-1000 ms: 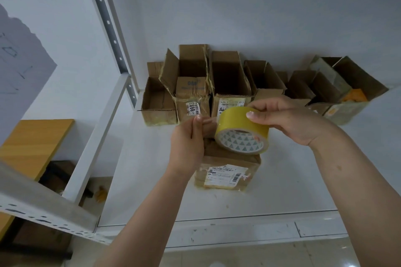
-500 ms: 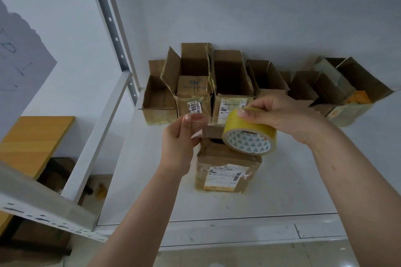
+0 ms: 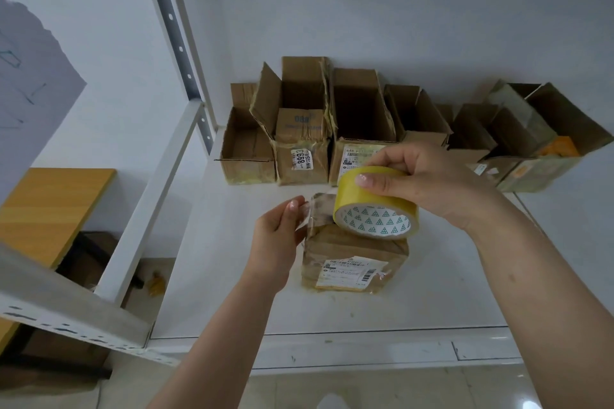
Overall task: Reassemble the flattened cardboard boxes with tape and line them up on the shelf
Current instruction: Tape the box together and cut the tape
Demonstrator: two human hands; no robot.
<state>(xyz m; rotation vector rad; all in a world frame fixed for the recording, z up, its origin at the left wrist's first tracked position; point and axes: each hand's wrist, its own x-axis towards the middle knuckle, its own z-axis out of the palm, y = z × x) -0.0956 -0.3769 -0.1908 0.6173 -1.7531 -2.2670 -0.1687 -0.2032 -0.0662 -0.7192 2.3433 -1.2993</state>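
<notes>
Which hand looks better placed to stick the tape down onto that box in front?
Probably the left hand: it pinches the free tape end just above the box, while the right hand grips the tape roll.

stockroom: white metal shelf rack (image 3: 172,176) w/ used cardboard boxes (image 3: 362,123)

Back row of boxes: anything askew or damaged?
Yes. The rightmost boxes sit turned at an angle, out of line with the straight left ones. Several flaps look torn and crumpled, with old tape residue.
</notes>
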